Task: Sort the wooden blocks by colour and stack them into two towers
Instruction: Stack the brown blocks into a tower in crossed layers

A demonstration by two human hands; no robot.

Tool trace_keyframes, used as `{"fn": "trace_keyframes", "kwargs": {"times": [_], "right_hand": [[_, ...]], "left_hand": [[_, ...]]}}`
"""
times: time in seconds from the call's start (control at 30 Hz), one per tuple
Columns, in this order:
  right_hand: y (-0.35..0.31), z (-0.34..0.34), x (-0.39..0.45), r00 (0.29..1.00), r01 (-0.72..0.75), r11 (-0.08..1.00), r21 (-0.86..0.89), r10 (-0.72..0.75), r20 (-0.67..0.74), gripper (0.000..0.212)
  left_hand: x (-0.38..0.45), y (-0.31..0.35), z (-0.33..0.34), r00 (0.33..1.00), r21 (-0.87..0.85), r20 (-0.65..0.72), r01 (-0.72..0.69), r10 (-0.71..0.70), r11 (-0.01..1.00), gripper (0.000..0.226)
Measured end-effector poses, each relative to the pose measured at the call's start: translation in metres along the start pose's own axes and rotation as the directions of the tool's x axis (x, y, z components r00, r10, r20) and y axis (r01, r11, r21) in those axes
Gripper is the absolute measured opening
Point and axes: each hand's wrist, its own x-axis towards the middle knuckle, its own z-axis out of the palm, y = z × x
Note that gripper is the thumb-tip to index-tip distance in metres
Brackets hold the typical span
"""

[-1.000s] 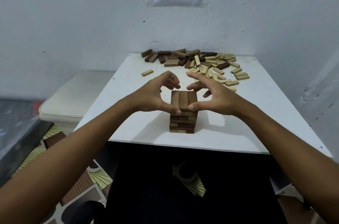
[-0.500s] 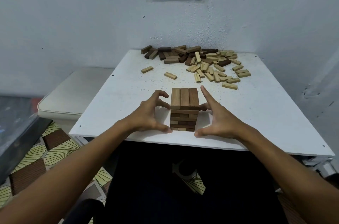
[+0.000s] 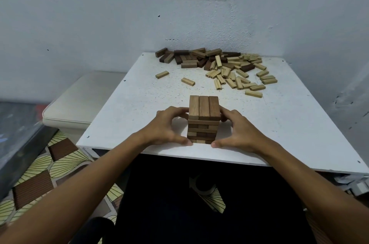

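Observation:
A short tower of dark brown blocks (image 3: 203, 122) stands near the front edge of the white table (image 3: 129, 108), with three blocks lying side by side on top. My left hand (image 3: 165, 128) cups its left side, thumb at the base and fingers curled against the upper layers. On the other side my right hand (image 3: 241, 133) does the same. A heap of loose dark blocks (image 3: 189, 59) lies at the back of the table. Light blocks (image 3: 237, 76) are scattered to the right of that heap.
Two stray light blocks (image 3: 162, 74) (image 3: 188, 81) lie between the heap and the tower. White walls close the table at the back and right. A white cushioned seat (image 3: 83, 102) stands left of the table, over a patterned floor (image 3: 40, 173).
Both hands dropped from the tower's top layer to its sides and base, then closed in until thumbs and fingers touch it. The view tilted down slightly.

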Motion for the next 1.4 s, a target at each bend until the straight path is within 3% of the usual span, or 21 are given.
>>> {"fn": "trace_keyframes", "kwargs": {"times": [0.1,0.17,0.47,0.8,1.4], "right_hand": [[-0.002,-0.001,0.000,1.000,-0.006,1.000,-0.001,0.006,0.007,0.095],[-0.003,-0.001,0.001,1.000,-0.007,1.000,-0.004,0.007,0.009,0.097],[-0.003,0.012,0.000,0.997,-0.060,0.997,0.054,0.063,-0.052,0.146],[-0.008,0.020,-0.001,0.987,-0.067,0.994,0.084,0.078,-0.141,0.153],[-0.011,0.017,0.002,0.998,-0.020,0.974,0.225,0.031,-0.046,0.148]], "left_hand": [[0.000,-0.002,0.001,1.000,0.003,-0.009,0.016,-0.016,1.000,0.084],[0.000,-0.002,0.002,1.000,0.000,-0.014,0.018,-0.018,1.000,0.095],[0.000,0.004,0.016,0.997,-0.046,-0.074,0.004,-0.007,0.999,0.136],[0.000,0.009,0.019,0.999,-0.137,-0.051,-0.010,0.003,0.991,0.135],[0.004,0.015,0.018,1.000,-0.188,-0.018,-0.025,0.022,0.982,0.133]]}}
